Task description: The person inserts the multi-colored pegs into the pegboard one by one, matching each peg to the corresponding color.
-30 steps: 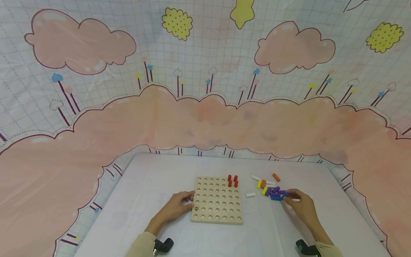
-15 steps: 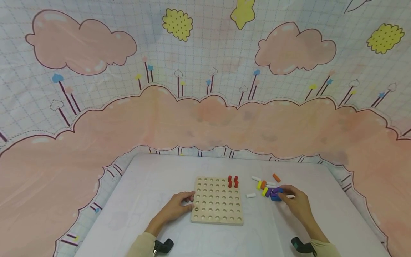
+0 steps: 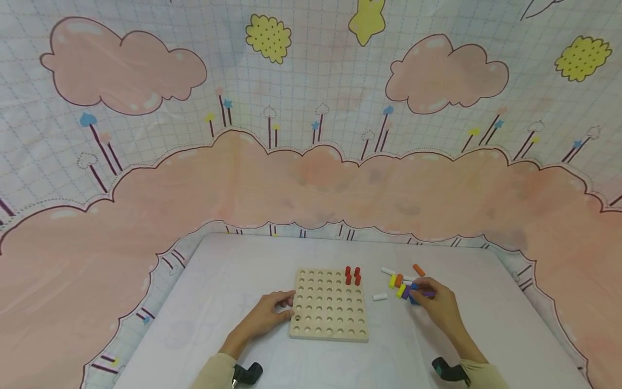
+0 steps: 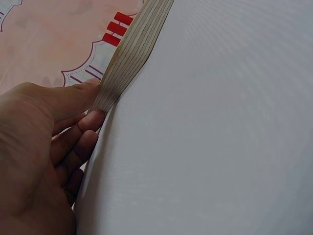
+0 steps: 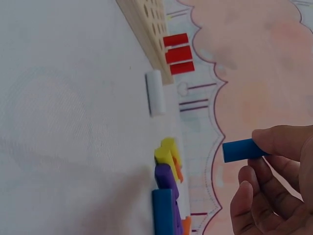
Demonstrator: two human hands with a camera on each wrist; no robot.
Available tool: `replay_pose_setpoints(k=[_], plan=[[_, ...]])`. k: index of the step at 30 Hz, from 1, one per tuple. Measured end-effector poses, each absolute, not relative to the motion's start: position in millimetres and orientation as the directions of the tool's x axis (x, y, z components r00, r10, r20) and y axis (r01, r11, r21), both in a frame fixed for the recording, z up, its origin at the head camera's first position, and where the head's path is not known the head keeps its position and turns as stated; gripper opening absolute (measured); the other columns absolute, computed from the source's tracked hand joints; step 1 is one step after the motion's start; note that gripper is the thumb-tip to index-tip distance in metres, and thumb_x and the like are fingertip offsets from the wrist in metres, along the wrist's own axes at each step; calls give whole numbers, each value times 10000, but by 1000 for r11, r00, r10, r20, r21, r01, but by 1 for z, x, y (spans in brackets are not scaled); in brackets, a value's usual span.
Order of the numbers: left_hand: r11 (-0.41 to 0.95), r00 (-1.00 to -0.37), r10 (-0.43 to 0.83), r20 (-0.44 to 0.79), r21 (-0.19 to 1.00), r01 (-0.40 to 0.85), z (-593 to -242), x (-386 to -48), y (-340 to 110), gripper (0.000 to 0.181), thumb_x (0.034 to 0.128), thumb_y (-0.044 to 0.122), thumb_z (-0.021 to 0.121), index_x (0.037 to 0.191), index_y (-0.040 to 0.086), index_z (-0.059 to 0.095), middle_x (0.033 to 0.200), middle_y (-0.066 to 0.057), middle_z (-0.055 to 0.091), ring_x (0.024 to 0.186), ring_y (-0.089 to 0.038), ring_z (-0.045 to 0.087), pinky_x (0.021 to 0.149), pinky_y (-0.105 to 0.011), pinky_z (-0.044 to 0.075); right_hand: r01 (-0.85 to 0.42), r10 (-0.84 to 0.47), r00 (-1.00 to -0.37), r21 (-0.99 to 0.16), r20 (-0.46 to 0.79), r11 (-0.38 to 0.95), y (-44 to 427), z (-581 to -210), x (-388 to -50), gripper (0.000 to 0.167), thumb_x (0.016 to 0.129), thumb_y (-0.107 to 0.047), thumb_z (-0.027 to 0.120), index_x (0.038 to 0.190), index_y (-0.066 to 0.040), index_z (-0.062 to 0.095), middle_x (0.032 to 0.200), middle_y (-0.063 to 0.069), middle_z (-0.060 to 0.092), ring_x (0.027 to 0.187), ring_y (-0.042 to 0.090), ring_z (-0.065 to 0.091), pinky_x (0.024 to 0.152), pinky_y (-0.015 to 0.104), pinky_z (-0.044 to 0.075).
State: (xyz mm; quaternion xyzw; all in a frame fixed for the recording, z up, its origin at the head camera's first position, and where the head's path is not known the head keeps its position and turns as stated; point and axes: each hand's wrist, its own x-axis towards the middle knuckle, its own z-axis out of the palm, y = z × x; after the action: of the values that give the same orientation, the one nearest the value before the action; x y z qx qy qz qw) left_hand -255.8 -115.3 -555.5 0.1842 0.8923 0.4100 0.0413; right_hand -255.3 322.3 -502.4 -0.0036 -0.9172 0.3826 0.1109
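In the head view my left hand [image 3: 266, 314] grips the left edge of a wooden pegboard [image 3: 329, 305], thumb and fingertips against its side. Several red pegs [image 3: 348, 275] stand upright in the board's far right corner. My right hand [image 3: 439, 305] pinches a blue peg [image 5: 239, 151] between thumb and fingers, seen best in the right wrist view, raised off the table. Below it lies a loose pile with another blue peg [image 5: 163, 211], a purple peg [image 5: 166, 176] and yellow pegs [image 5: 166, 155]. The left wrist view shows the left hand's thumb [image 4: 73, 98] on the board's edge.
A white peg [image 3: 380, 297] lies alone between board and pile. An orange peg [image 3: 419, 269] is at the pile's far side, with further white pegs [image 3: 387, 270] near it. The white tabletop [image 3: 233, 270] meets a patterned cloth backdrop [image 3: 311, 183].
My right hand has moved left and slightly away from me over the pile, and the blue peg it pinches has come with it. The left hand and the pegboard stay in place.
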Motion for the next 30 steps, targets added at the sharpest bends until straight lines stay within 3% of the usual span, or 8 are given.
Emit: replay_pose_setpoints(k=[6, 11, 21, 30], plan=[[596, -926, 369, 85, 742, 306, -555, -256, -117, 527, 903, 271, 697, 1375, 79, 565, 1069, 115, 617, 1013, -88, 517, 992, -400, 431, -127, 59, -972, -715, 229, 688, 313, -500, -263, 237, 873, -131, 736, 1095, -62, 690, 968, 87, 720, 865, 130, 616, 738, 171, 490], [598, -924, 375, 77, 741, 305, -556, -256, -117, 536, 908, 276, 690, 1385, 75, 554, 1059, 124, 603, 1003, -70, 503, 978, -381, 435, -157, 51, -967, -743, 249, 650, 304, -499, -267, 240, 863, -120, 746, 1085, -48, 690, 966, 108, 720, 857, 179, 627, 690, 188, 497], [590, -929, 367, 56, 757, 279, -555, -255, -116, 537, 914, 271, 682, 1394, 73, 544, 1044, 139, 589, 1001, -78, 495, 982, -389, 427, -226, 28, -950, -751, 310, 621, 286, -496, -268, 196, 860, -117, 750, 1046, -88, 694, 947, 57, 720, 888, 56, 634, 774, 199, 525], [593, -929, 366, 57, 755, 280, -554, -255, -116, 536, 913, 262, 683, 1392, 65, 544, 1045, 141, 588, 1011, -78, 499, 996, -406, 429, -191, 39, -965, -800, 258, 568, 271, -498, -272, 202, 874, -127, 742, 1064, -75, 697, 952, 67, 709, 873, 25, 593, 756, 174, 509]])
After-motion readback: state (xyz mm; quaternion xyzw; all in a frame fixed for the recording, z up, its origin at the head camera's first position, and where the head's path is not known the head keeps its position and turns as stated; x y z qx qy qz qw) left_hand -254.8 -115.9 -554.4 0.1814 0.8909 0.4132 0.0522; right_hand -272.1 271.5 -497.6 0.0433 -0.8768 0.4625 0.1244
